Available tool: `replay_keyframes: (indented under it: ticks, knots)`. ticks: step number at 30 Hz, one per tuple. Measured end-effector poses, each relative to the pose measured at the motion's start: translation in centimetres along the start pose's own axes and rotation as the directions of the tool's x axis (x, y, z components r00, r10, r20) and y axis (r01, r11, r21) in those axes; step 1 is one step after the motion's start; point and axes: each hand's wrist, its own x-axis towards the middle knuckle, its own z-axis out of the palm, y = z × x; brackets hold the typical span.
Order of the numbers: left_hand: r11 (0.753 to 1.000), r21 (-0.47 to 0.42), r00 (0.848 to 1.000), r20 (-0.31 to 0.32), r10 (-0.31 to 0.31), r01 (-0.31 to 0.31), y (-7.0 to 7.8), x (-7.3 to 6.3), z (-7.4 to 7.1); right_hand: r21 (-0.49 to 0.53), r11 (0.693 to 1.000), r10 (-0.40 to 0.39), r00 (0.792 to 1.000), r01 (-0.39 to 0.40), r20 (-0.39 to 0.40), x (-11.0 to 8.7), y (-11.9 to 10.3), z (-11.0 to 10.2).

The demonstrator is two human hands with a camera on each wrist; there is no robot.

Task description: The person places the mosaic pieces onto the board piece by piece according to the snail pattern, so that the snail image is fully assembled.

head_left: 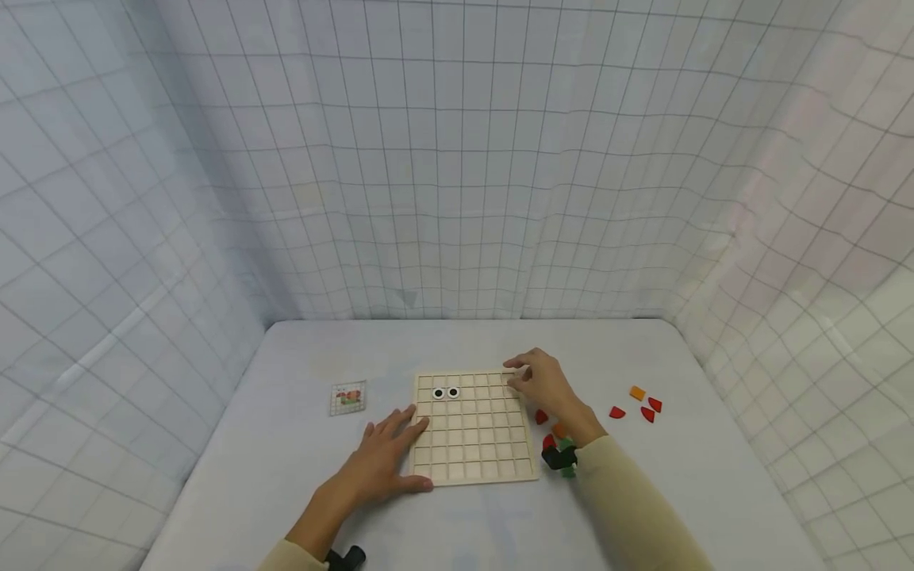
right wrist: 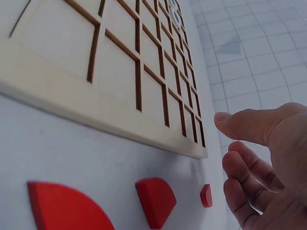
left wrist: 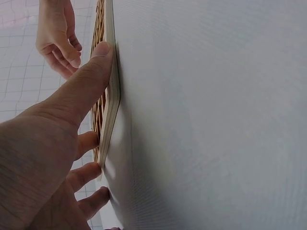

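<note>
A wooden grid board lies on the table, two round eye tiles side by side in its upper left cells. My left hand rests at the board's left edge with fingers spread, and in the left wrist view its thumb lies along the board's rim. Over the far right corner hovers my right hand, fingers loosely bent. In the right wrist view, thumb and fingers stand apart with nothing visible between them. Red quarter-round pieces lie beside the board below that hand.
A small picture card lies left of the board. Partly under the right wrist are an orange piece and green pieces. Farther right lie an orange square and red pieces. Grid-patterned curtains surround the table.
</note>
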Motion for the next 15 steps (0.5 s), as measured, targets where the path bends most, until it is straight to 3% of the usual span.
replay_keyframes:
  ticks: [8,15]
  knots:
    - [1.000,0.005,1.000,-0.001,-0.002,0.002,0.1,0.0,-0.1,-0.019,0.998,0.055,0.998,-0.056,-0.032,0.0,1.7,-1.7]
    - [1.000,0.007,1.000,-0.005,0.009,-0.009,0.3,0.0,-0.3,-0.033,0.992,0.119,0.993,-0.118,0.012,-0.1,3.0,-2.2]
